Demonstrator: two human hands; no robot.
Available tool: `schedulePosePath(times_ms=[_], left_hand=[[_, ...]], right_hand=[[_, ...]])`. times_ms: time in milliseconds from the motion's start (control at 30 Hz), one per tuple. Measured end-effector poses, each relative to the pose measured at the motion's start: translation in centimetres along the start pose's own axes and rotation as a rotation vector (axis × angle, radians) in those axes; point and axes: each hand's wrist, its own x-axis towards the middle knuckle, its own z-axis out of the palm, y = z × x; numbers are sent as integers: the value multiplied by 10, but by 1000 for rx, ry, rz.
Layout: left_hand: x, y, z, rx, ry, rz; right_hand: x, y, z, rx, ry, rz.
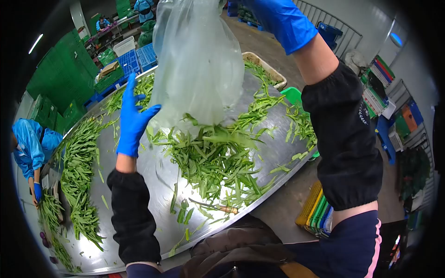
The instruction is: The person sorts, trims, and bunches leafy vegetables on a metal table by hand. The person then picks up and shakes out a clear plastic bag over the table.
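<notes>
My left hand (134, 118), in a blue glove, has its fingers spread and holds nothing, just left of a clear plastic bag (199, 65). My right hand (285, 21), also gloved in blue, is raised at the top edge beside the upper part of the bag; its fingers are cut off by the frame. The bag hangs with its lower end over a heap of green leafy stems (213, 162) on the metal table (143, 185). In front of the heap lies a knife (225, 209) with a wooden handle.
More greens (79, 171) lie along the table's left side. A co-worker in blue (34, 143) stands at the far left. Behind the table is a tan tub (269, 69); a green basket (293, 96) is at its right edge. Colored crates (317, 211) stand on the floor at right.
</notes>
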Motion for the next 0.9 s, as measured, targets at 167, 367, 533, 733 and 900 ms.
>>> schedulePosePath(times_ms=[167, 367, 533, 733, 900], left_hand=[[32, -89, 60, 348, -235, 208], [129, -56, -18, -290, -40, -138], [135, 60, -92, -553, 401, 366], [133, 50, -113, -506, -259, 73], [104, 74, -94, -771, -168, 7]], right_hand=[[-37, -19, 7, -1, -69, -12], [-66, 25, -54, -947, -42, -127], [-58, 45, -52, -849, 321, 59], [0, 64, 24, -571, 129, -184], [11, 23, 117, -16, -437, 212]])
